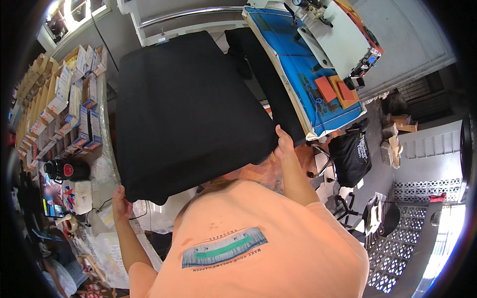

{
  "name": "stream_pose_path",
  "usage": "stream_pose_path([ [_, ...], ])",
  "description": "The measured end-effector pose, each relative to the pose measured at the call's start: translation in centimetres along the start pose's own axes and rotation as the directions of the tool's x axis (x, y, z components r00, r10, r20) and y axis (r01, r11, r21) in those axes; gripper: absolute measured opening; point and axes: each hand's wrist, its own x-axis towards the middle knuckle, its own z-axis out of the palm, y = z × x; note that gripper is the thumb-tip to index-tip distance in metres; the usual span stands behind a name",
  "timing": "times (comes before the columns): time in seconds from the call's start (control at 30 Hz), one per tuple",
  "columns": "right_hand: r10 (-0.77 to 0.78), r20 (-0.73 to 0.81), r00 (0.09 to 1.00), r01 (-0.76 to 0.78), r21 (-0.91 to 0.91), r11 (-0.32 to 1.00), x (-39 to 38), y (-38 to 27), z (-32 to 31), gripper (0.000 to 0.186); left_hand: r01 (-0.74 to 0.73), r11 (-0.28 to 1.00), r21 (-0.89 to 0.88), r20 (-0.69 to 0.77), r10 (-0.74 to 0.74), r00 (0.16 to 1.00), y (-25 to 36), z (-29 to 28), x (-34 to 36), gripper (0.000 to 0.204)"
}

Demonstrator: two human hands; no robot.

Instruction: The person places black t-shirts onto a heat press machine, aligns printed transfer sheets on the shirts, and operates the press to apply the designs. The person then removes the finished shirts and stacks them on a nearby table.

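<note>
A large black cloth (pixel 184 114), smooth and with no seams I can make out, is stretched out in front of me. My left hand (pixel 120 201) pinches its near left corner. At the near right corner, my right hand (pixel 284 142) grips the edge, thumb on top. A narrower black strip of cloth (pixel 271 82) hangs to the right of the main piece, with a gap between them. Whatever lies beneath the cloth is mostly hidden.
At right is a blue-topped table (pixel 268 30) bearing a white machine (pixel 333 35) and red blocks (pixel 325 89). Cardboard boxes (pixel 59 94) and a black jug (pixel 67 170) line the left side. A metal bar (pixel 194 14) crosses behind. A black bag (pixel 350 156) stands right.
</note>
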Motion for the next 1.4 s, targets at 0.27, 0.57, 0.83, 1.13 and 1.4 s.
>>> stream_pose_path([
  [0.27, 0.019, -0.103, 0.994, -0.009, 0.090, 0.996, 0.2, 0.0, 0.2, 0.046, -0.037, 0.991, -0.127, -0.042, 0.032, 0.999, 0.4, 1.4, -0.5, 0.030],
  [0.57, -0.296, 0.055, 0.953, 0.129, -0.963, 0.236, 3.9, 4.7, -1.3, 0.029, 0.295, 0.919, 0.263, -0.018, -0.301, 0.953, -5.0, 2.8, 4.6, 0.021],
  [0.83, -0.346, 0.245, 0.906, 0.330, -0.919, 0.215, 16.1, -5.1, 19.8, 0.030, -0.174, 0.707, 0.686, -0.170, 0.388, 0.906, 10.7, 6.2, 22.2, 0.012],
  [1.13, -0.325, 0.090, 0.942, 0.129, -0.987, 0.101, 27.1, -8.8, 38.5, 0.032, 0.129, 0.331, 0.935, -0.316, 0.611, 0.725, 21.3, 19.7, 39.0, 0.032],
  [1.4, -0.354, 0.113, 0.928, 0.156, -0.983, 0.094, 30.4, -7.5, 39.5, 0.028, 0.163, 0.284, 0.945, -0.315, 0.655, 0.686, 21.1, 20.8, 40.1, 0.025],
])
